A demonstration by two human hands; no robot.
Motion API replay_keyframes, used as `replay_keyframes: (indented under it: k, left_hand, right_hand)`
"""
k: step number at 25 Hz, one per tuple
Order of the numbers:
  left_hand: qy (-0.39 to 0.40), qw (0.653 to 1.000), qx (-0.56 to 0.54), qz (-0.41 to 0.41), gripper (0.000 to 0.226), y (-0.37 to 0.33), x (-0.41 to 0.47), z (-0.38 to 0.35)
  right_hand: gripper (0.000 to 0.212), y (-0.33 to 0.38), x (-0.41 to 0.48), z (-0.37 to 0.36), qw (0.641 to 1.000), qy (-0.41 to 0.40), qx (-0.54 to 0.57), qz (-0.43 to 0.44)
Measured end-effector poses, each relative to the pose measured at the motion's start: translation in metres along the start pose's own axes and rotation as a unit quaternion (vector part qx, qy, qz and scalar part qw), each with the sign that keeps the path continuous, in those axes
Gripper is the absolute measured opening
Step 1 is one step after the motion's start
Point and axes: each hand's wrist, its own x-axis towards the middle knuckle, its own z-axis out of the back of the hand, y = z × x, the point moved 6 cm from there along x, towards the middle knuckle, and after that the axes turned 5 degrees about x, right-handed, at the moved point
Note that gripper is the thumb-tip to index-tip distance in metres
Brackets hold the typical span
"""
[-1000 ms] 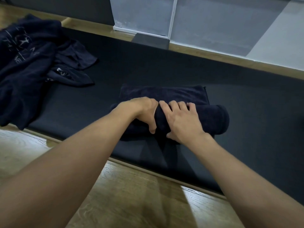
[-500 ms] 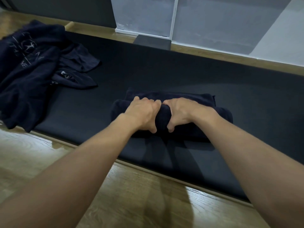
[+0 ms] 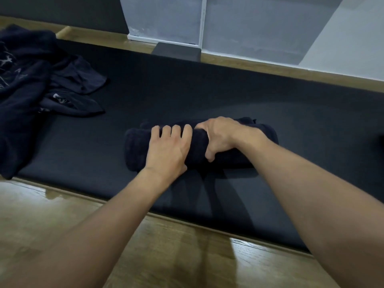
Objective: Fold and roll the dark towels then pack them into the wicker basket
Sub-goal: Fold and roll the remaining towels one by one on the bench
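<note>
Down on the black mat (image 3: 228, 96), a dark towel roll (image 3: 260, 142) lies crosswise, nearly fully rolled, with just a thin strip of loose towel edge peeking out behind it on the far side. Left hand (image 3: 168, 150) is pressed flat on top of the roll, fingers (image 3: 176, 129) spread and stretched forward over its curve, palm down, not closed around anything. Right hand (image 3: 220, 136) sits just beside it, touching the roll too, fingers curled over the far side and thumb hooked down the near face, so it grips the bundle from above. Both hands meet near the middle of the roll, and both bare forearms reach in from the near edge. Over at the far left of the mat, a rumpled pile of dark towels (image 3: 27, 86) with pale printed markings lies unfolded, well apart from the roll, spilling slightly off the mat's near edge. Wooden floor (image 3: 62, 221) shows in front of the mat, and a pale wall panel (image 3: 166, 17) stands beyond it
</note>
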Motion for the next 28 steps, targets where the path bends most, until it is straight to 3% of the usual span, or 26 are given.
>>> replay_keyframes:
  k: [1, 3, 5, 7, 10, 12, 14, 16, 17, 19, 21, 24, 26, 28]
  left_hand:
    - [0.008, 1.000, -0.016, -0.011, 0.081, 0.004, 0.005, -0.001]
    - [0.096, 0.990, -0.095, -0.050, 0.069, 0.015, 0.024, -0.005]
    - [0.176, 0.968, -0.155, -0.083, 0.060, 0.020, 0.043, -0.005]
    - [0.259, 0.945, -0.181, -0.088, 0.061, 0.023, 0.057, -0.010]
    - [0.334, 0.919, -0.198, -0.073, 0.073, 0.024, 0.069, -0.013]
    - [0.308, 0.939, -0.148, -0.048, 0.082, 0.023, 0.066, -0.009]
    - [0.179, 0.982, -0.045, -0.034, 0.091, 0.015, 0.054, -0.004]
    - [0.037, 0.999, 0.018, -0.033, 0.090, 0.003, 0.035, 0.005]
    - [0.007, 0.999, 0.016, -0.037, 0.085, 0.002, 0.031, 0.004]
    - [0.048, 0.996, -0.048, -0.060, 0.075, 0.010, 0.042, 0.001]
    - [0.135, 0.980, -0.126, -0.080, 0.071, 0.018, 0.057, -0.003]
    - [0.255, 0.945, -0.190, -0.076, 0.077, 0.028, 0.079, -0.008]
    - [0.292, 0.933, -0.197, -0.074, 0.082, 0.026, 0.087, -0.011]
    - [0.274, 0.945, -0.167, -0.065, 0.088, 0.025, 0.086, -0.012]
  right_hand:
    - [0.062, -0.001, 0.005, 0.002, 0.999, 0.033, 0.022, -0.006]
    - [0.073, 0.001, 0.007, 0.001, 0.999, 0.035, 0.031, -0.012]
    - [0.092, -0.003, -0.001, -0.008, 0.997, -0.067, -0.044, -0.018]
    - [0.105, -0.005, -0.016, -0.024, 0.972, -0.188, -0.137, -0.026]
    - [0.089, -0.003, -0.019, -0.027, 0.954, -0.244, -0.173, -0.024]
    - [0.065, -0.004, -0.007, -0.009, 0.970, -0.207, -0.124, -0.018]
    - [0.051, -0.006, 0.005, 0.006, 0.989, -0.134, -0.065, -0.014]
    - [0.053, -0.011, 0.014, 0.014, 0.999, -0.029, -0.016, -0.023]
    - [0.055, -0.013, 0.018, 0.016, 0.999, 0.015, 0.010, -0.028]
    - [0.060, -0.014, 0.018, 0.018, 0.997, 0.056, 0.050, -0.032]
    - [0.071, -0.012, 0.011, 0.014, 0.999, 0.004, 0.022, -0.037]
    - [0.098, -0.012, -0.009, -0.011, 0.964, -0.208, -0.162, -0.043]
    - [0.098, -0.010, -0.018, -0.024, 0.931, -0.294, -0.213, -0.042]
    - [0.085, -0.012, -0.011, -0.019, 0.936, -0.288, -0.197, -0.040]
